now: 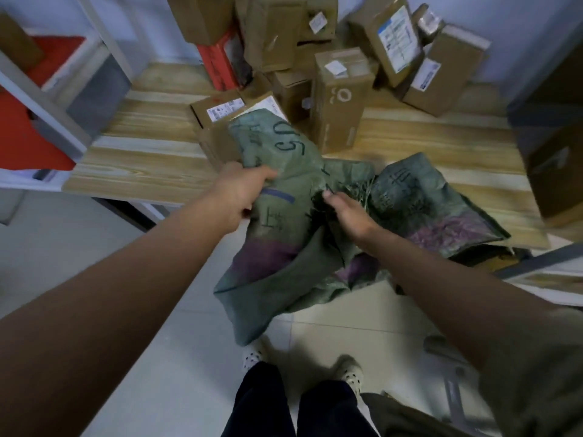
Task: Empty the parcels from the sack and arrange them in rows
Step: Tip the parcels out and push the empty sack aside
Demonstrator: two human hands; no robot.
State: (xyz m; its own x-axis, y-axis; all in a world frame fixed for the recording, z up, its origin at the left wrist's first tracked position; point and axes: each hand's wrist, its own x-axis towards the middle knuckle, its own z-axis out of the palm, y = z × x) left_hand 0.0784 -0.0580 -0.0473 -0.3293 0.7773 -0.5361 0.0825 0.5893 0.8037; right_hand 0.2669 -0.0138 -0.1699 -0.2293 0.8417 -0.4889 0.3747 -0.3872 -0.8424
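Observation:
A limp green woven sack (284, 234) with black writing and purple patches hangs over the front edge of a wooden table (138, 165). My left hand (239, 190) grips its upper left part. My right hand (347, 212) clutches the bunched fabric at its middle. Several brown cardboard parcels (340, 99) lie in a loose heap on the table behind the sack, some upright, some tilted. One small parcel (217, 110) sits partly under the sack's top edge.
A red parcel (219, 63) leans among the boxes at the back. White shelving (47, 99) with red items stands at the left. A large box (555, 165) is at the right edge. My feet (299, 364) stand on the pale tiled floor.

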